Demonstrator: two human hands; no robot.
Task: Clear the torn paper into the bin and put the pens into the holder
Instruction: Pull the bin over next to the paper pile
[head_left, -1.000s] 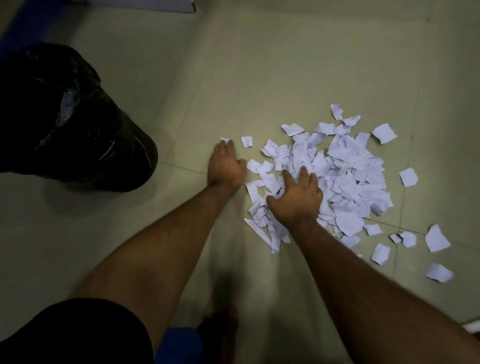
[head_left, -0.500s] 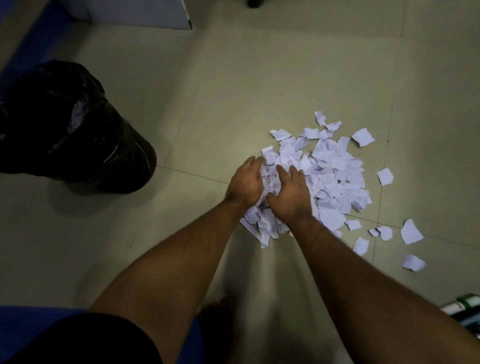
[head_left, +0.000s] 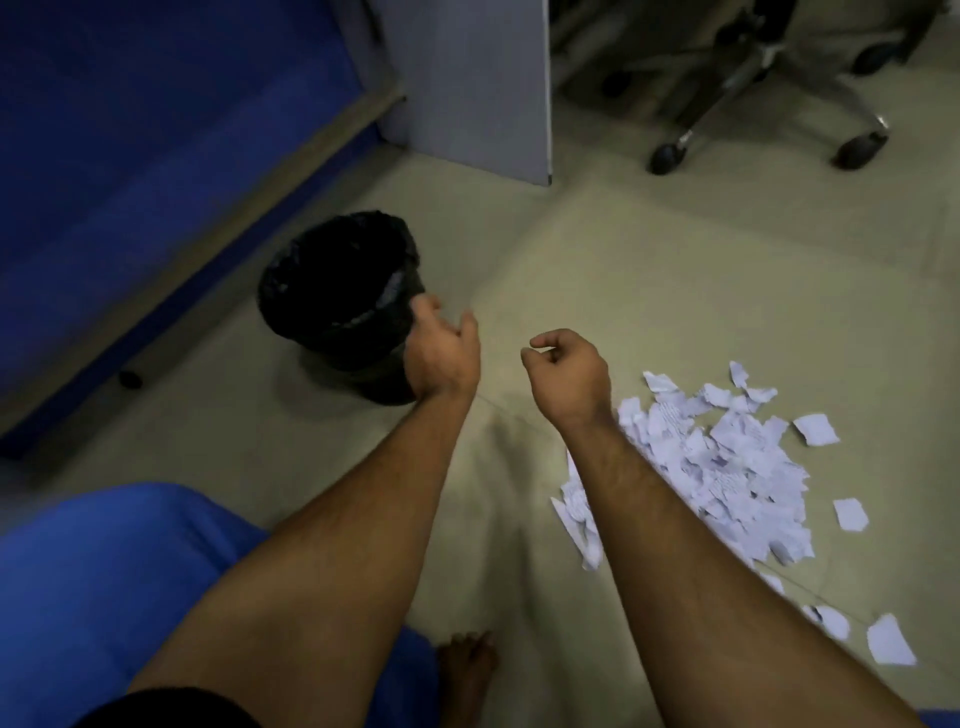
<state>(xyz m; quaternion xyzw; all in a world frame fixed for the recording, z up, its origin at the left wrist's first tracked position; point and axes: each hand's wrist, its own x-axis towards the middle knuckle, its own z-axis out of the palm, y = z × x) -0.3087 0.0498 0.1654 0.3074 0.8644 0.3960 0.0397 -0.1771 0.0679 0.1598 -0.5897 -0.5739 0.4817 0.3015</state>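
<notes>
While the torn paper (head_left: 727, 467) lies heaped on the tiled floor (head_left: 649, 291) at the right, both bare hands hang in the air above the floor, well clear of it. The left hand (head_left: 441, 353) is loosely open, fingers spread, at the near rim of the bin (head_left: 337, 291) — a black-lined bin standing left of the heap. The right hand (head_left: 569, 369) has its fingers curled inward; no paper shows in it. An office chair base (head_left: 769, 88) stands at the far right.
</notes>
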